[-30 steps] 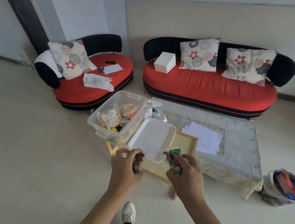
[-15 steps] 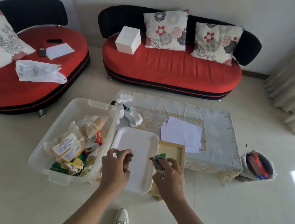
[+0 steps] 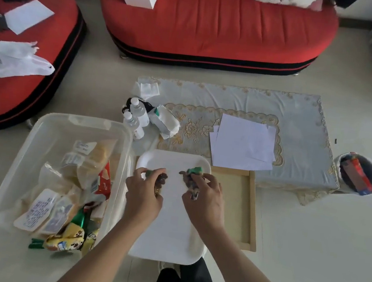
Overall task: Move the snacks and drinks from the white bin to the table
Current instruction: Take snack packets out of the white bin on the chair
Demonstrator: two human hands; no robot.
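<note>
The white bin (image 3: 41,138) stands at lower left, holding several wrapped snack packets (image 3: 70,188). Beside it lies the bin's white lid (image 3: 170,231) on a wooden tray (image 3: 250,208). My left hand (image 3: 144,194) is over the lid, shut on a small dark snack packet with a green end (image 3: 160,181). A little to its right, my right hand (image 3: 205,197) is shut on a similar green-and-dark snack packet (image 3: 192,176). Both hands hover just above the lid. The low table (image 3: 299,112) with a pale blue cloth lies beyond.
Two small clear bottles (image 3: 136,118) and a tissue pack (image 3: 165,122) rest at the table's left end, white papers (image 3: 243,145) at its middle. A red sofa (image 3: 216,26) is behind, a red chair (image 3: 25,53) at left, a waste bin (image 3: 359,174) at right.
The view has tilted down and come closer to the bin and table. Both hands have stayed above the lid, each still holding its small packet.
</note>
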